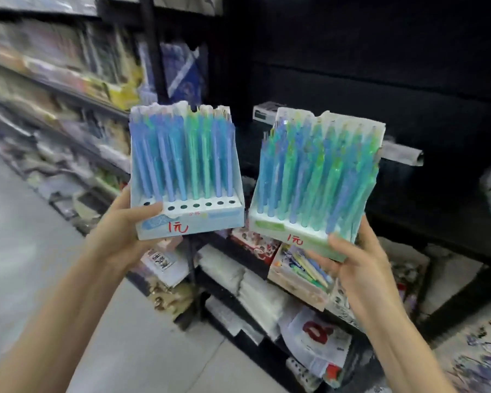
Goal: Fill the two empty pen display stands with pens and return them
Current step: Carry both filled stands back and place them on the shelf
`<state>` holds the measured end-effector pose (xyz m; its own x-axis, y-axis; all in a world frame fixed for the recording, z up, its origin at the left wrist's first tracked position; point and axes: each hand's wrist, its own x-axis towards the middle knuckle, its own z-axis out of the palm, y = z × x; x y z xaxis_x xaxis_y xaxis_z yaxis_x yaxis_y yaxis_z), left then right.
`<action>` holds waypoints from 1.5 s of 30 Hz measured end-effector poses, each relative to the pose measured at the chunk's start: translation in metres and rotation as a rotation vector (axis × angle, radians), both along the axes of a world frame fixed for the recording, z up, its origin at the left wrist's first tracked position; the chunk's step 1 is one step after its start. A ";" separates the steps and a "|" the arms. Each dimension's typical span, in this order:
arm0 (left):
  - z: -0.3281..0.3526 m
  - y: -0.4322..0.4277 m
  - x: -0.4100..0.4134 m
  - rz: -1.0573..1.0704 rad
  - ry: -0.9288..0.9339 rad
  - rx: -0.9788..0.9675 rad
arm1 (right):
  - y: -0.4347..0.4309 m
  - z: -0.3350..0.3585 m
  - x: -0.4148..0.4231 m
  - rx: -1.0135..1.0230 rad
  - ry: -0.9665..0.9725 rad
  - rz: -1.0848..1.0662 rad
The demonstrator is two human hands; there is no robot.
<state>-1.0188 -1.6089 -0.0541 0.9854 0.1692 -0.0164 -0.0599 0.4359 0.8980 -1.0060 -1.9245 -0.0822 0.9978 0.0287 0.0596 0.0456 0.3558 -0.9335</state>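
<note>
Pens fill both stands now, so the filling part looks almost done. From the head view, the left hand (119, 228) holds the blue stand (186, 177) by its bottom corner, thumb on top. Its front row of holes is empty. The right hand (352, 262) holds the green stand (315, 177) from below, and that one looks full. Both are up in the air in front of the dark shelf (394, 180). Putting them back is what is left.

1 head view — looks forward and down, close in.
</note>
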 end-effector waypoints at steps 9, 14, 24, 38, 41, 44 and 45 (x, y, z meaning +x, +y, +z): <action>-0.024 0.128 -0.068 0.392 0.111 0.006 | 0.147 -0.012 0.022 0.015 0.085 0.410; -0.041 0.225 -0.078 0.526 0.106 -0.001 | 0.259 -0.029 0.047 0.039 0.148 0.547; -0.049 0.455 -0.063 0.655 0.137 -0.042 | 0.505 -0.026 0.100 0.032 0.159 0.658; -0.049 0.701 0.021 0.802 0.085 -0.056 | 0.804 -0.031 0.238 -0.005 0.165 0.883; -0.045 0.751 0.054 0.838 0.080 -0.045 | 0.869 -0.028 0.283 0.004 0.168 0.924; -0.043 0.803 0.087 0.871 0.078 -0.045 | 0.931 -0.023 0.324 0.011 0.184 0.952; -0.042 0.819 0.097 0.881 0.077 -0.048 | 0.951 -0.020 0.337 0.017 0.190 0.960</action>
<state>-0.9215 -0.7895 -0.0965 0.4935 0.8636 -0.1037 -0.3317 0.2971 0.8954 -0.6693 -0.9732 -0.1024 0.5434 0.8345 -0.0914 -0.4208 0.1766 -0.8898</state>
